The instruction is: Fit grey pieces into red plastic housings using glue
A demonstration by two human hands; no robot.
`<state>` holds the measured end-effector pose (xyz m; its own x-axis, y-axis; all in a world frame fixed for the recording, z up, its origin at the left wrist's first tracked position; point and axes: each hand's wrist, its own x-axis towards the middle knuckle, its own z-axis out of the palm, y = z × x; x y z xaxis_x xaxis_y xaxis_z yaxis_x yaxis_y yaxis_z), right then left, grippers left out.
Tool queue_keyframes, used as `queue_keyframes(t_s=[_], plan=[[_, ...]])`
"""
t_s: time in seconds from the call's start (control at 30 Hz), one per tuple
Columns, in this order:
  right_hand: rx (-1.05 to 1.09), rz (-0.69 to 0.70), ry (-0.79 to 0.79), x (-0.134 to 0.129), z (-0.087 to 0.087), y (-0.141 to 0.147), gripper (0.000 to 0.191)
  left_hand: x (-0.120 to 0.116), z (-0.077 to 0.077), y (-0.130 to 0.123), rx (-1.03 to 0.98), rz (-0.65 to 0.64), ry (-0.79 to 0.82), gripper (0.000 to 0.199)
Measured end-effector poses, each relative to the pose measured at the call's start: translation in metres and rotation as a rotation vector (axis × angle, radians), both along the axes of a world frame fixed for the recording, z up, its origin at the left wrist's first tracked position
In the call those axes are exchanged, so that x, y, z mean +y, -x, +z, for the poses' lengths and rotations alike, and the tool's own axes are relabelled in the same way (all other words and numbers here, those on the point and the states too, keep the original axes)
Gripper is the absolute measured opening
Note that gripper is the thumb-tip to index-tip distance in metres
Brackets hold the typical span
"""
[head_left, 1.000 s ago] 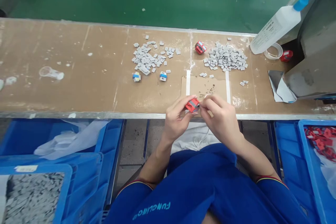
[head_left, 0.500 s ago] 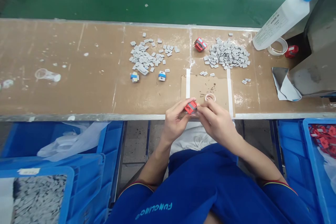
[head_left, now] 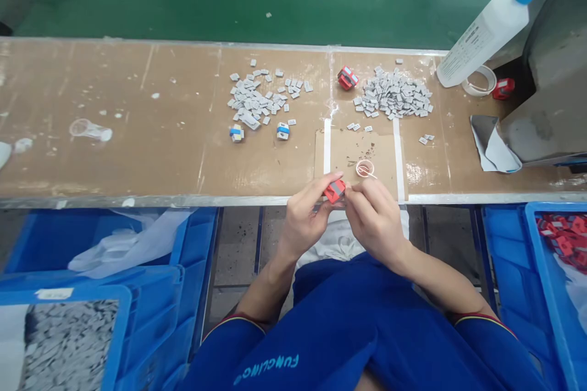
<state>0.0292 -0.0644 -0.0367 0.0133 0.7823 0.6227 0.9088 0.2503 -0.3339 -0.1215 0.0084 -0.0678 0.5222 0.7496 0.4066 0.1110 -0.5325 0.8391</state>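
Observation:
Between the thumb and fingers of my left hand (head_left: pixel 305 217) is a small red plastic block (head_left: pixel 334 190) with a grey stripe, held over the table's front edge. My right hand (head_left: pixel 373 214) is closed in a pinch at the block's right side; whatever its fingertips hold is too small or hidden to make out. Just beyond my right fingers stands a small round cup (head_left: pixel 365 168) with a thin white stick leaning in it. The cup rests on a cardboard sheet (head_left: pixel 385 153) edged with white tape, with dark crumbs scattered behind it.
Small grey tiles lie in a left pile (head_left: pixel 252 98) and a right pile (head_left: pixel 397 95). A red block (head_left: pixel 347 77) sits between them. A white bottle (head_left: pixel 483 43) and tape roll (head_left: pixel 479 81) stand right. Blue crates (head_left: pixel 123 330) flank me, holding grey tiles left and red pieces (head_left: pixel 566 235) right.
The view has shifted slightly. My right fingers have curled in more at the block's side, and the white stick in the cup now shows more. The block stays in my left hand.

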Motion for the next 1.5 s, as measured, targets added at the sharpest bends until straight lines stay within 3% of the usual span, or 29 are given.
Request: queue_keyframes(t_s=[0.2,0.33,0.47,0.87,1.13,1.5], plan=[[0.214,0.204,0.036,-0.003,0.002,-0.023,0.013,0.009,0.004,0.003,-0.050,-0.119,-0.042,0.046],[0.241,0.264,0.088,-0.005,0.006,-0.034,0.013,0.011,0.008,0.004,-0.048,-0.213,0.022,0.050],[0.255,0.258,0.089,-0.006,0.009,-0.036,0.012,0.009,0.007,0.003,-0.066,-0.224,0.102,0.050],[0.407,0.284,0.164,0.000,0.006,-0.034,0.010,0.019,0.009,0.004,-0.102,-0.283,0.055,0.044],[0.262,0.243,0.194,-0.001,0.011,-0.037,0.009,0.019,0.007,0.002,-0.144,-0.330,0.289,0.043],[0.267,0.286,0.243,0.007,0.002,-0.037,0.019,0.024,-0.004,0.004,-0.105,-0.350,0.302,0.041]])
